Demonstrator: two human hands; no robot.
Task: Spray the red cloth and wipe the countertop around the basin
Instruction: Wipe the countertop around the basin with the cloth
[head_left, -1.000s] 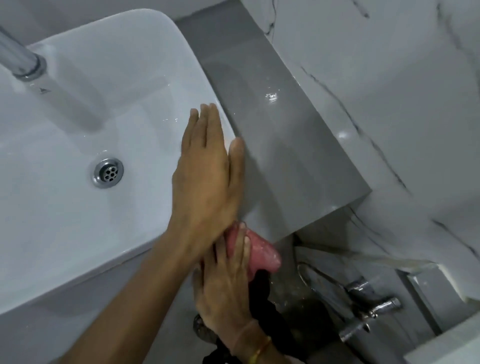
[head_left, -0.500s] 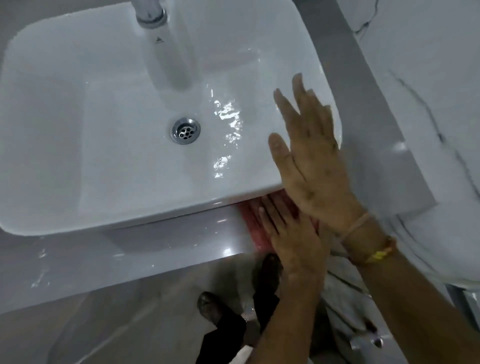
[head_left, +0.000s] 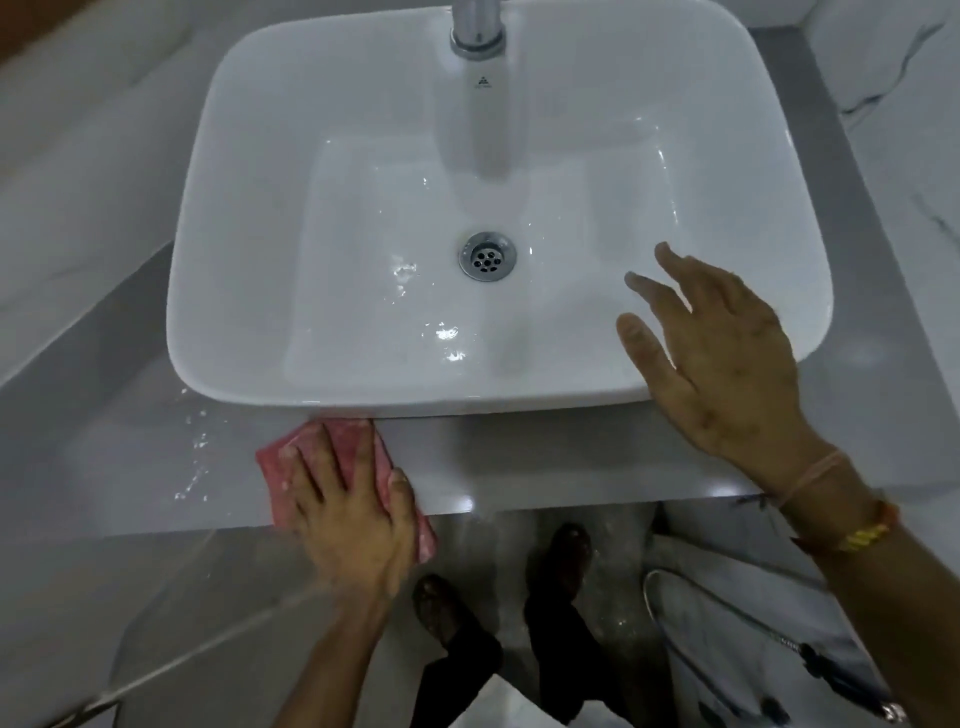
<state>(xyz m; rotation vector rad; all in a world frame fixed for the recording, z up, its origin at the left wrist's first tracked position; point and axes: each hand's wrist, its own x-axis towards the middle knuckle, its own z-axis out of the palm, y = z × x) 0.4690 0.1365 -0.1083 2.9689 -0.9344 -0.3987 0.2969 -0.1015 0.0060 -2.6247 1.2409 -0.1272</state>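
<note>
A red cloth (head_left: 291, 452) lies flat on the grey countertop (head_left: 545, 462) just in front of the white basin (head_left: 249, 218). My left hand (head_left: 353, 514) presses down on the cloth with its fingers spread, near the counter's front edge. My right hand (head_left: 722, 364) rests open on the basin's front right rim and holds nothing. A wet streak with droplets (head_left: 195, 457) shows on the counter left of the cloth. No spray bottle is in view.
A chrome tap (head_left: 478, 31) stands at the back of the basin, above the drain (head_left: 487, 256). Marble walls flank the counter on both sides. Below the counter edge are my feet (head_left: 441, 608) and a metal hose (head_left: 727, 597) at the lower right.
The cloth and my left hand have slid left along the front counter, from the basin's right corner to below its middle left. My right hand stays on the right rim. The view has turned.
</note>
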